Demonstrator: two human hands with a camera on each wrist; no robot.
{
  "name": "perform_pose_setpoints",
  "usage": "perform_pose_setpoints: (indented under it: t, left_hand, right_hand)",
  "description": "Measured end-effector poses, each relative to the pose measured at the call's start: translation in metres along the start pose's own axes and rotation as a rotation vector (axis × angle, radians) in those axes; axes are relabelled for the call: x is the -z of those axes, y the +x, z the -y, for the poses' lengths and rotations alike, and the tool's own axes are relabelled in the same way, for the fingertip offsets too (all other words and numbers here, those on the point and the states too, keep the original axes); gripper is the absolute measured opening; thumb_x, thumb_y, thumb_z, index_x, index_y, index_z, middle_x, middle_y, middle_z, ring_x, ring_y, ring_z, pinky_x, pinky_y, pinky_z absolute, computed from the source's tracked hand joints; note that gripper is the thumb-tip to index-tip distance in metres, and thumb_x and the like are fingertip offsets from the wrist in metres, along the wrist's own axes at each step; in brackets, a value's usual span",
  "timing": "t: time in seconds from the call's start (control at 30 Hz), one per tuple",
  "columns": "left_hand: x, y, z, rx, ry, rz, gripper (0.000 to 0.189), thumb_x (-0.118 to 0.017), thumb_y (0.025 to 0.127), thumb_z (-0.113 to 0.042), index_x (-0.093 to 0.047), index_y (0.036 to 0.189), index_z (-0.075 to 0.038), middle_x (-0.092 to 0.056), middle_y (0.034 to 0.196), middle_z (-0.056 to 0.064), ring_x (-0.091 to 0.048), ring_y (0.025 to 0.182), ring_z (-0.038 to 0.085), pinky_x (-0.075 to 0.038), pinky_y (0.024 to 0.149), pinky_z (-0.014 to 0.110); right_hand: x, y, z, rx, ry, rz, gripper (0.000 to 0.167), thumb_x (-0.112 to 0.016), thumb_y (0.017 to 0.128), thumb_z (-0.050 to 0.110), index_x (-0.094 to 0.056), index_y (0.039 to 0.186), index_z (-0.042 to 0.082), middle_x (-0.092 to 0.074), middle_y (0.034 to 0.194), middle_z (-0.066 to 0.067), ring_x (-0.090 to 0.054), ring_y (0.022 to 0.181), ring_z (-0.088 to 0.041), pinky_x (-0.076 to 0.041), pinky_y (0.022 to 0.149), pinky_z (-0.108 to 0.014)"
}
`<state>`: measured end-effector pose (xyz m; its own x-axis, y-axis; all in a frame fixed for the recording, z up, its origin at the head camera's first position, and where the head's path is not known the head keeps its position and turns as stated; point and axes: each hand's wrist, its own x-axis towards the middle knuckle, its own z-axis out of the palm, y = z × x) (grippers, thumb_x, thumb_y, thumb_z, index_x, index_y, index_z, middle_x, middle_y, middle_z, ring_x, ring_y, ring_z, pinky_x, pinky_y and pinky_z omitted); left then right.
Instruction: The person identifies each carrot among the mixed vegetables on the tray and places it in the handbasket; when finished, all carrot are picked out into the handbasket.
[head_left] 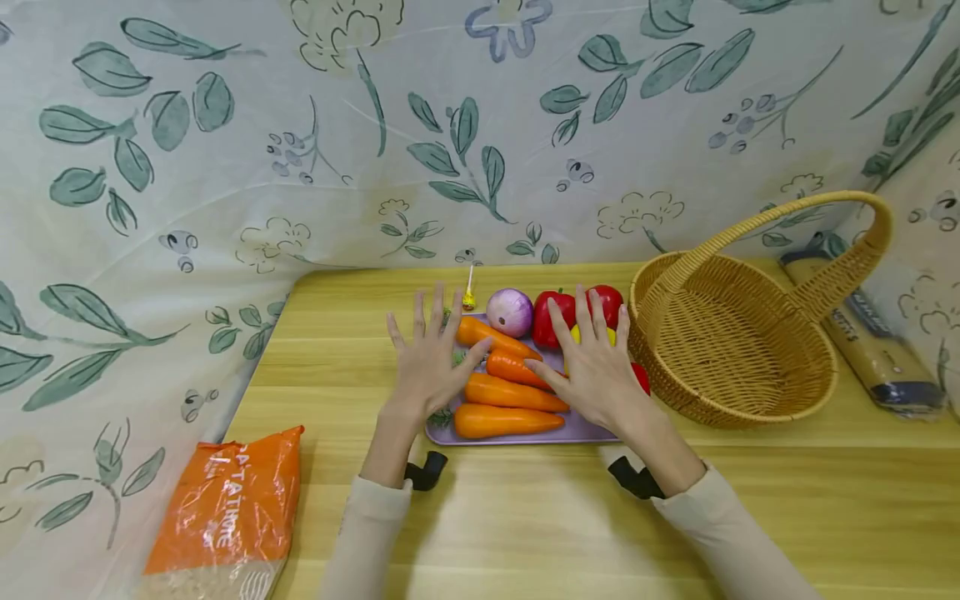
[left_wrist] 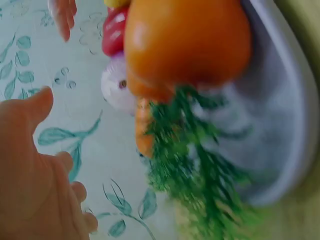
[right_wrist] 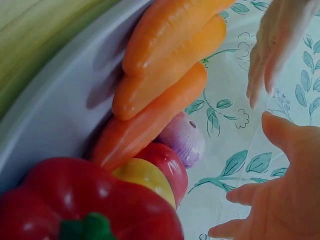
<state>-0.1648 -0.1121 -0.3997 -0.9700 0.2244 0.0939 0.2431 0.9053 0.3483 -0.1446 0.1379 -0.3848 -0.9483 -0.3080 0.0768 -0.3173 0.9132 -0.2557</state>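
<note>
Both hands are spread out above a lilac tray [head_left: 525,435] of vegetables. The left hand [head_left: 427,367], fingers straight, is over the tray's left end, near the carrots [head_left: 510,421] and their green tops [left_wrist: 185,145]. The right hand [head_left: 596,371], also with fingers fanned out, overlaps a yellow vegetable [right_wrist: 145,177] and red bell peppers [head_left: 552,319] in the head view. A purple onion [head_left: 510,312] lies at the tray's back edge. Close to the right wrist camera is a red bell pepper [right_wrist: 95,200] with a green stem. Neither hand holds anything.
A wicker basket [head_left: 731,350] with a tall handle stands right of the tray. Behind it lies a long plastic package [head_left: 870,333]. An orange bag [head_left: 232,500] is at the front left. A yellow-wrapped lollipop [head_left: 468,298] sits behind the tray, before the patterned cloth [head_left: 337,192].
</note>
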Motion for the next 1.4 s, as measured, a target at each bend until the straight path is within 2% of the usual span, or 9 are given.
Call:
perform_pose_setpoints:
  t: [0.2,0.4,0.6,0.77,0.97,1.1,1.23,1.4]
  left_hand:
    - [0.001,-0.005,0.033,0.020,-0.073,0.027,0.089,-0.038,0.101,-0.069,0.009,0.166,-0.031,0.018,0.174,0.002,0.018,0.161,0.039,0.017,0.118,0.078]
    - [-0.001,-0.012,0.061,0.024,-0.159,0.100,0.095,-0.039,0.098,-0.074,0.012,0.165,-0.032,0.023,0.172,-0.001,0.023,0.159,0.036,0.019,0.119,0.077]
    - [-0.005,-0.017,0.079,-0.017,-0.305,0.203,0.111,-0.057,0.091,-0.073,0.008,0.167,-0.026,0.015,0.175,0.005,0.016,0.161,0.039,0.017,0.119,0.077]
    - [-0.009,-0.019,0.086,-0.056,-0.381,0.296,0.125,-0.076,0.083,-0.064,0.006,0.168,-0.021,0.014,0.175,0.008,0.017,0.161,0.040,0.019,0.120,0.075]
    - [-0.012,-0.019,0.091,-0.059,-0.384,0.342,0.136,-0.089,0.074,-0.053,0.004,0.168,-0.019,0.012,0.175,0.011,0.017,0.160,0.041,0.022,0.120,0.073]
    - [-0.013,-0.019,0.092,-0.066,-0.393,0.364,0.141,-0.092,0.070,-0.054,0.003,0.168,-0.019,0.010,0.175,0.011,0.018,0.160,0.041,0.024,0.119,0.072]
    - [-0.013,-0.019,0.093,-0.064,-0.371,0.387,0.141,-0.091,0.069,-0.057,0.002,0.168,-0.018,0.009,0.176,0.010,0.018,0.160,0.039,0.025,0.120,0.070]
    - [-0.013,-0.018,0.094,-0.066,-0.351,0.412,0.142,-0.090,0.069,-0.060,0.002,0.168,-0.016,0.008,0.176,0.009,0.019,0.160,0.039,0.025,0.121,0.069]
  right_hand:
    - [0.000,-0.001,0.003,0.012,0.009,0.004,0.090,-0.052,0.101,0.059,-0.019,0.166,0.007,0.006,0.173,-0.026,0.006,0.161,-0.046,0.012,0.123,-0.074]
    - [-0.001,-0.002,0.004,0.019,-0.002,0.010,0.092,-0.052,0.100,0.060,-0.016,0.166,0.008,0.007,0.173,-0.024,0.005,0.160,-0.047,0.009,0.124,-0.074]
    - [-0.002,-0.005,0.005,0.033,0.037,0.031,0.091,-0.053,0.101,0.058,-0.016,0.166,0.008,0.006,0.173,-0.025,0.005,0.161,-0.046,0.011,0.124,-0.074]
    - [-0.003,-0.007,0.006,0.065,0.078,0.056,0.091,-0.053,0.101,0.058,-0.013,0.167,0.010,0.006,0.174,-0.023,0.007,0.161,-0.044,0.010,0.124,-0.074]
    - [-0.004,-0.012,0.006,0.134,0.207,0.077,0.088,-0.055,0.101,0.058,-0.016,0.167,0.016,0.001,0.176,-0.017,0.003,0.163,-0.037,0.007,0.127,-0.069]
    - [-0.003,-0.016,0.006,0.182,0.321,0.098,0.083,-0.062,0.100,0.052,-0.023,0.166,0.022,-0.006,0.176,-0.012,-0.007,0.163,-0.034,0.001,0.130,-0.065]
    - [-0.003,-0.021,0.007,0.236,0.430,0.103,0.076,-0.066,0.100,0.044,-0.033,0.164,0.021,-0.017,0.175,-0.010,-0.019,0.160,-0.039,-0.012,0.128,-0.068]
    - [-0.002,-0.027,0.008,0.242,0.508,0.122,0.072,-0.064,0.101,0.045,-0.034,0.163,0.026,-0.021,0.174,-0.007,-0.024,0.158,-0.041,-0.028,0.119,-0.075]
